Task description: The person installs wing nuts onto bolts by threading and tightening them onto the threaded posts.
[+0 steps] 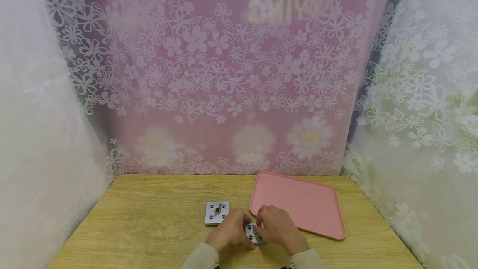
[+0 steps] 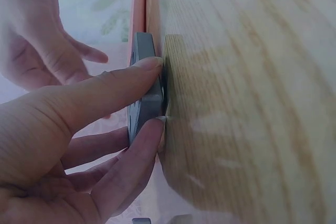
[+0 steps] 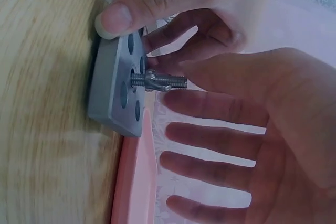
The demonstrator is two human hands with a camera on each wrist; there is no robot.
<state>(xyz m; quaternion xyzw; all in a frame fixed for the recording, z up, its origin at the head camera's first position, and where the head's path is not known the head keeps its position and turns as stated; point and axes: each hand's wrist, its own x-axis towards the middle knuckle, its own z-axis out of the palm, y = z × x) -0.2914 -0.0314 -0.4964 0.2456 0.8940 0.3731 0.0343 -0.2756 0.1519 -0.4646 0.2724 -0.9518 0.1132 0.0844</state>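
Observation:
A square grey metal plate [image 3: 113, 85] with several round holes rests on the table, a threaded stud [image 3: 179, 82] standing up from its middle. A wing nut [image 3: 157, 81] sits partway along the stud. My left hand [image 1: 232, 229] grips the plate by its edges; the thumb and fingertips [image 2: 152, 129] press its sides close to the wood. Over the plate is my right hand [image 1: 278, 226], thumb and index finger on either side of the stud's end, beside the wing nut. Its other fingers [image 3: 210, 140] are spread and nearly straight.
Left of my hands lies a second similar plate [image 1: 209, 213] with its own wing nut [image 1: 218, 210]. A pink tray [image 1: 298, 200] lies at the back right, its near edge close to my right hand. Flowered curtains [image 1: 231, 74] surround the wooden table [image 1: 149, 219] at the back and sides.

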